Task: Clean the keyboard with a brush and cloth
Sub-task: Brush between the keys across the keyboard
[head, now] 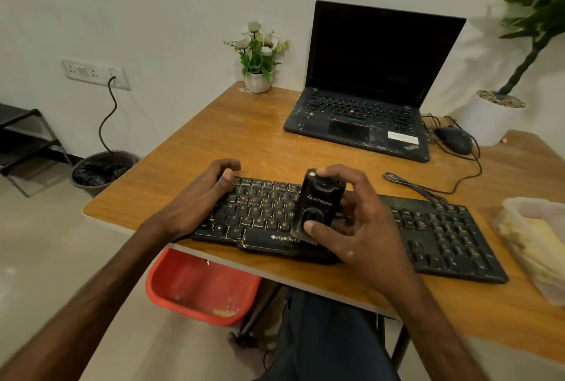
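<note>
1. the keyboard [256,212] lies on the near edge of the wooden table [244,136], its front overhanging slightly, with pale crumbs and dust between the left-side keys.
2. the left hand [195,197] holds the keyboard's far-left corner: fingers curled over the back edge, thumb resting on the top-row keys. it reads as a steadying grip.
3. the right hand [360,227] holds a black block-shaped brush tool [319,200] above the middle of the keyboard. the forefinger presses its top end, the thumb its lower end, and the other fingers wrap behind.
4. a pale fringe at the tool's lower end looks like bristles, close to the space-bar row; i cannot tell whether it touches the keys.
5. judgement: this is the brushing step, early on, since the keys are plainly dirty.
6. the next move likely calls for sweeping the bristles along the key rows, pushing debris toward the near edge, where a red tub [198,286] sits below the table.
7. the left hand needs to brace firmly so the overhanging keyboard does not tip.
8. a clear container [538,243] at the right holds something yellowish, possibly the cloth; i cannot tell.
</note>
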Action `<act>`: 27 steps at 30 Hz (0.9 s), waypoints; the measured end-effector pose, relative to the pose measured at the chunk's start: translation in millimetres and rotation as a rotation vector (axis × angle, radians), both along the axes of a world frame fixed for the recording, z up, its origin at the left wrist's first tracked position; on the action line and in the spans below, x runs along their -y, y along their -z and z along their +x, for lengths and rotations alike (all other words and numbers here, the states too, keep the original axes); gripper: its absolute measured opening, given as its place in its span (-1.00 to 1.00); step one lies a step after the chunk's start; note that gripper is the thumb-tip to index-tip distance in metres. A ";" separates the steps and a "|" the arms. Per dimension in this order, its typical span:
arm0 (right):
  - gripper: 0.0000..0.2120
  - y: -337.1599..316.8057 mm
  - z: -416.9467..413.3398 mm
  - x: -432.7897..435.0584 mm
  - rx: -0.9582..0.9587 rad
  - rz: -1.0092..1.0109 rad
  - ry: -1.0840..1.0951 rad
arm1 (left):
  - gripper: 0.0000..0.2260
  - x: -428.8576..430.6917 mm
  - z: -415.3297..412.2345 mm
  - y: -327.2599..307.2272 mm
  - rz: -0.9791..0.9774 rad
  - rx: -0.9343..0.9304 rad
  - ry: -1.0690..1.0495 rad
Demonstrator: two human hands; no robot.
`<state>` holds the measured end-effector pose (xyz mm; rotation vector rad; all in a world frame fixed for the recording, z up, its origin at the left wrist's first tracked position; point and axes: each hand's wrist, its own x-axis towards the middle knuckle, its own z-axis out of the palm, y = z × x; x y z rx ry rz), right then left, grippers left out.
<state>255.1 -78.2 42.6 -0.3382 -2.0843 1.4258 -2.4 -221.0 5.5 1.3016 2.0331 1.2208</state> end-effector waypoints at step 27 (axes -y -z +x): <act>-0.44 1.1 -47.5 38.8 0.002 0.445 -0.194 | -0.14 -1.2 0.7 1.2 0.000 -0.028 -0.004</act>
